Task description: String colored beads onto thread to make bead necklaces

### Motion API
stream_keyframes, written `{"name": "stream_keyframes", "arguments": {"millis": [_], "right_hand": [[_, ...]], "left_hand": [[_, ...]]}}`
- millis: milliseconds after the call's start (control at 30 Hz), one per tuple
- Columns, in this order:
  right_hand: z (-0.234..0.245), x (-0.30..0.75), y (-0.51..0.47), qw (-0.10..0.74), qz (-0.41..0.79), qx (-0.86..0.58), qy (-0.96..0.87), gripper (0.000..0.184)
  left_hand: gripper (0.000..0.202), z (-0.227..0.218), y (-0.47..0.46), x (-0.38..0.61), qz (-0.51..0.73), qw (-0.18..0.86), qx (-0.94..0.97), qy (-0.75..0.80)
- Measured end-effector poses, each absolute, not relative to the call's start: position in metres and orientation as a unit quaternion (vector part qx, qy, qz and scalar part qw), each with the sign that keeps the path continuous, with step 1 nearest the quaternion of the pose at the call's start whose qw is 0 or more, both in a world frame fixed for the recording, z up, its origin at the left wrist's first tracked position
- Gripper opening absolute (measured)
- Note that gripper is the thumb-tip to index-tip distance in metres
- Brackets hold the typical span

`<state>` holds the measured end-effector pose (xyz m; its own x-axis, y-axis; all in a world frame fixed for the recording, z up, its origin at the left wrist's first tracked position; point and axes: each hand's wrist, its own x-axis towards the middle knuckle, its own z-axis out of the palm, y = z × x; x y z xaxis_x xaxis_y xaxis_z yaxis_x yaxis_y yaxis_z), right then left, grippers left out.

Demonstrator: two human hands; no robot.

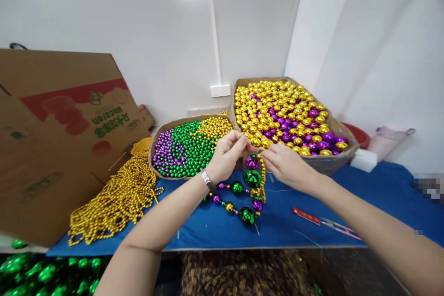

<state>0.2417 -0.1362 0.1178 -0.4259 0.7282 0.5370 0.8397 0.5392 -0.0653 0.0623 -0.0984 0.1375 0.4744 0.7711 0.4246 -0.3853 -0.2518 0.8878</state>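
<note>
A bead necklace [252, 178] of shiny green, purple and gold balls hangs from between my hands, and its lower loop rests on the blue table [211, 229]. My left hand [231, 150], with a metal band at the wrist, pinches the top end of the strand. Facing it from the other side, my right hand [286, 164] has its fingers closed at the same spot. The fingertips of both hands nearly meet there. Any thin string or knot between them is too small to make out.
Behind my hands stand a box of small beads [194, 148] and a larger box of gold and purple balls [280, 115]. Gold bead strands [118, 199] lie left beside a cardboard carton [65, 138]. Scissors [340, 227] and a red packet [306, 216] lie right.
</note>
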Motion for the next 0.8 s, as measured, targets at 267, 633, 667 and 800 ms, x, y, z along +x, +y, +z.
{"name": "stream_keyframes", "arguments": {"millis": [267, 633, 667, 800], "right_hand": [[0.206, 0.246, -0.113, 0.162, -0.427, -0.337, -0.824, 0.043], [0.301, 0.237, -0.104, 0.112, -0.563, -0.284, -0.768, 0.064], [0.296, 0.236, -0.103, 0.121, -0.557, -0.270, -0.776, 0.060], [0.282, 0.228, -0.101, 0.113, -0.521, -0.238, -0.812, 0.046]], "left_hand": [[0.020, 0.217, -0.088, 0.064, 0.532, 0.523, 0.652, 0.135], [0.023, 0.305, -0.098, 0.049, 0.571, 0.371, 0.720, 0.134], [0.022, 0.300, -0.097, 0.046, 0.572, 0.365, 0.721, 0.142], [0.024, 0.283, -0.094, 0.035, 0.543, 0.361, 0.742, 0.156]]}}
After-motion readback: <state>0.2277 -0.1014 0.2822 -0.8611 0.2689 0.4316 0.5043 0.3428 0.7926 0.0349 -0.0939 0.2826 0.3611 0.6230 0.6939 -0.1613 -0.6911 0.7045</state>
